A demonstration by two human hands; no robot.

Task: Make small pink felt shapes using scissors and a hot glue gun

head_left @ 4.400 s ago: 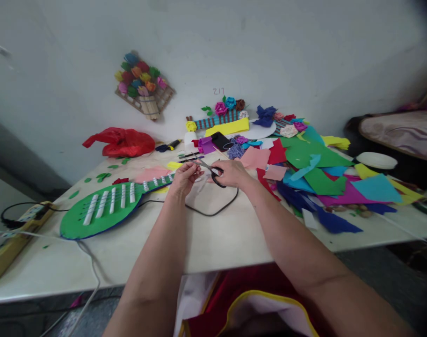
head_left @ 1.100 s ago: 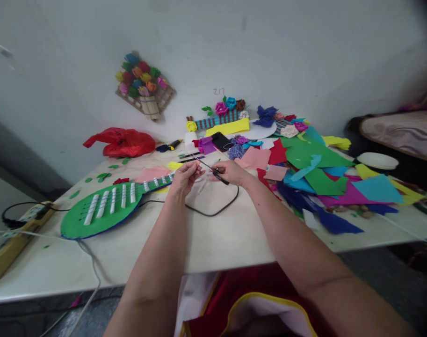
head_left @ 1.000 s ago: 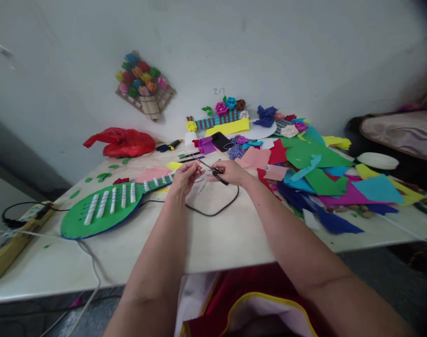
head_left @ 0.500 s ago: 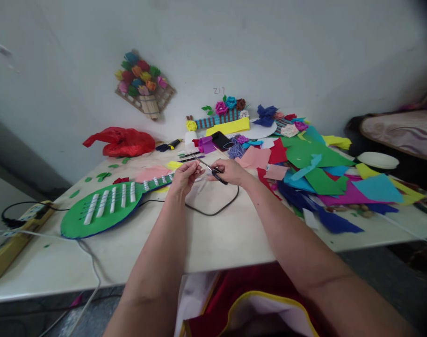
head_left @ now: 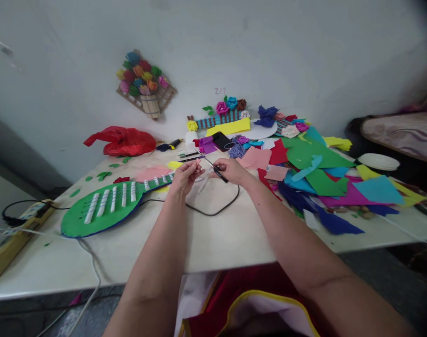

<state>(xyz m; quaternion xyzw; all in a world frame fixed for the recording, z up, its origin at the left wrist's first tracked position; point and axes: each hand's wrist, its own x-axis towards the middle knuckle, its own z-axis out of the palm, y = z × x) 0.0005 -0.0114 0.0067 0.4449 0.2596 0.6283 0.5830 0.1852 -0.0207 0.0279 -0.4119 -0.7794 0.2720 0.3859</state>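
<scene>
Between the fingertips of my left hand [head_left: 187, 175] is a small piece of pale pink paper [head_left: 198, 163], mostly covered by the fingers. My right hand [head_left: 230, 170] is closed round the dark handles of a pair of scissors [head_left: 209, 162]. Their blades point up and to the left, just beside the pink paper; whether they touch it I cannot tell. Left of my hands lies a green guitar-shaped craft [head_left: 110, 206] with white rolled strips and strings on it.
Coloured paper sheets [head_left: 318, 157] cover the table's right side. A black cable [head_left: 213, 214] loops below my hands. A red plastic bag [head_left: 129, 142], a phone [head_left: 220, 139] and paper flowers [head_left: 222, 108] lie toward the wall. A yellow power strip [head_left: 20, 238] stands at the left edge.
The scissors have turned slightly in my right hand, and their blades sit a little further right of the left fingertips. My left hand stays nearly still.
</scene>
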